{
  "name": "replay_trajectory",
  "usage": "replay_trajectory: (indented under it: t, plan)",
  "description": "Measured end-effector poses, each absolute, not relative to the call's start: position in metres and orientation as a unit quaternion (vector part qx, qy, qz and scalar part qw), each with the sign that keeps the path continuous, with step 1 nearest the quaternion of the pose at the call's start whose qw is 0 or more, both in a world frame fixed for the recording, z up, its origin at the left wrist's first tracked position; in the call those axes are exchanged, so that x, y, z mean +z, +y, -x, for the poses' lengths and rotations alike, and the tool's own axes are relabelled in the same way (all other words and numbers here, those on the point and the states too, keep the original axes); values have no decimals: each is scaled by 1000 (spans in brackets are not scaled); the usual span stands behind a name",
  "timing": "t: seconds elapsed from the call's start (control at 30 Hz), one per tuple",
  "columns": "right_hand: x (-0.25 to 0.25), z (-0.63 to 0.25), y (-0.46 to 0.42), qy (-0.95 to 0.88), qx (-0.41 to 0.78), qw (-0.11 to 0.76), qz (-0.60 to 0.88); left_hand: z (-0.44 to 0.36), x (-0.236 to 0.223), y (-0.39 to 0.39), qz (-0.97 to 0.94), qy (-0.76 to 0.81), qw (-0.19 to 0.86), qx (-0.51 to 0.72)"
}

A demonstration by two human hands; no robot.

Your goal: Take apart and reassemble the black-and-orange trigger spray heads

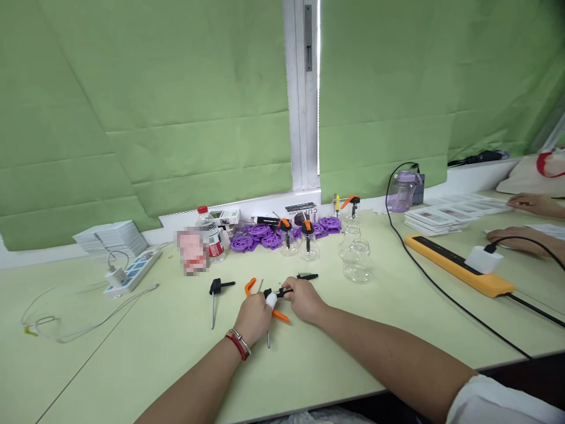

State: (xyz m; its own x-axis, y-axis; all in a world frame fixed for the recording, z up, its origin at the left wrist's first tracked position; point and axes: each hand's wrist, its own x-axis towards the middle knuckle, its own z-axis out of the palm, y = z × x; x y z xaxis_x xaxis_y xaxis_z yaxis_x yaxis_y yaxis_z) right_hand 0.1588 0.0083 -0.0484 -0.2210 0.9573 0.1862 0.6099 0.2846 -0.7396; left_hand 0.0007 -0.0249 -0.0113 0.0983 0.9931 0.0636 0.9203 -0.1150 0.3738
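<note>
My left hand (255, 317), with a white wrap on one finger and bracelets at the wrist, is closed around a small black and orange pump part (277, 293) on the pale green table (132, 365). My right hand (303, 299) pinches the same part from the right. An orange lever (249, 286) pokes out behind my left hand and an orange piece (281, 317) lies under it. A thin metal tube (268, 338) points toward me. A black T-shaped piece with a metal rod (215, 294) lies to the left, and a small black spring-like piece (306, 275) sits just beyond my right hand.
Clear glass bottles (356, 259), some with orange pump tops (308, 241), stand beyond my hands among purple round parts (256, 238). A water bottle (213, 238), white power strip (131, 272), orange power strip (459, 265) with black cables, card stacks (435, 219). Another person's hands (518, 238) rest at right.
</note>
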Motion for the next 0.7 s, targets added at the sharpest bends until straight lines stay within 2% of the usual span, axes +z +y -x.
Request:
replay_trajectory:
  t: [0.43,0.7]
  plan:
    - [-47,-159,8,-745,260,301,535,0,-13,-25,-725,660,129,150]
    - [-51,-163,10,-738,268,317,531,3,-13,-26,-713,657,158,188]
